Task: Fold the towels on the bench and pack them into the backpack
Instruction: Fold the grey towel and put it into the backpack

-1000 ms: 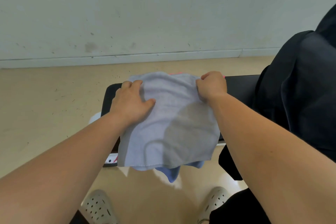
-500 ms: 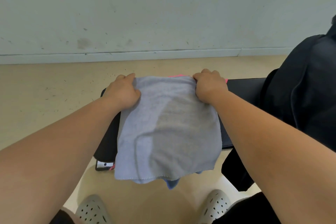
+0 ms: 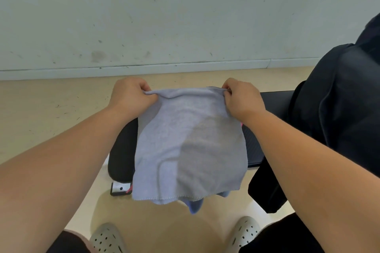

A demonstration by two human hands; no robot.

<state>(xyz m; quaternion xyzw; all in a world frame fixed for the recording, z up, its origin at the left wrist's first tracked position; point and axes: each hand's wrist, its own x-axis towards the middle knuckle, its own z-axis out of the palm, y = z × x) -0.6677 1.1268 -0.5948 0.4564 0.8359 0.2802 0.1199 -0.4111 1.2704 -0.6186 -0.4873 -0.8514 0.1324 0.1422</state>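
Two hands hold a grey towel [image 3: 189, 141] by its far corners over the bench [image 3: 123, 150].
The left hand [image 3: 131, 96] and right hand [image 3: 242, 98] each pinch one corner, fingers curled tight. The towel's near edge hangs past a blue towel [image 3: 195, 206] beneath. The black backpack [image 3: 339, 109] sits at the right, its inside hidden.

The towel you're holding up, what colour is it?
The soft terry towel is pale lavender-grey all over, with no pattern; the head view shows it best.
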